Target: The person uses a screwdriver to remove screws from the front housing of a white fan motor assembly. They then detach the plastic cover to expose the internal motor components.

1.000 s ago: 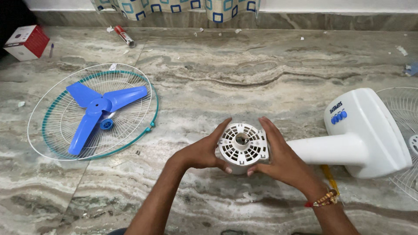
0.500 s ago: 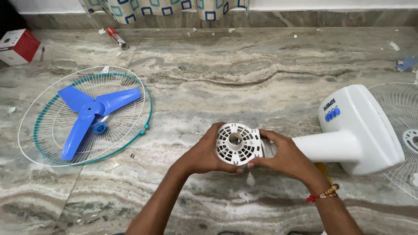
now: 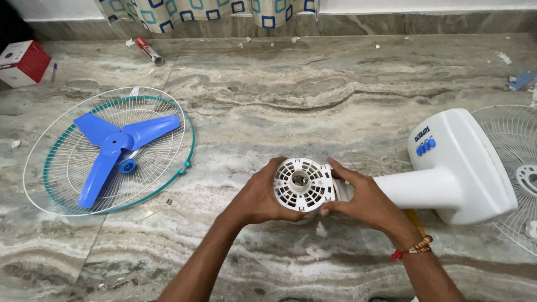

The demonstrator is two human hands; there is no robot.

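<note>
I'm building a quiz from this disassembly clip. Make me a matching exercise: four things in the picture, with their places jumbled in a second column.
Things:
1. blue fan blade
2. white vented motor housing
3. red and white box
4. blue buttons

Places:
a. on the white fan base
b. far left corner of the floor
c. lying on the teal-rimmed wire guard
d. between the left hand and right hand

Pairs: 1-c, 2-d, 3-b, 4-a
</note>
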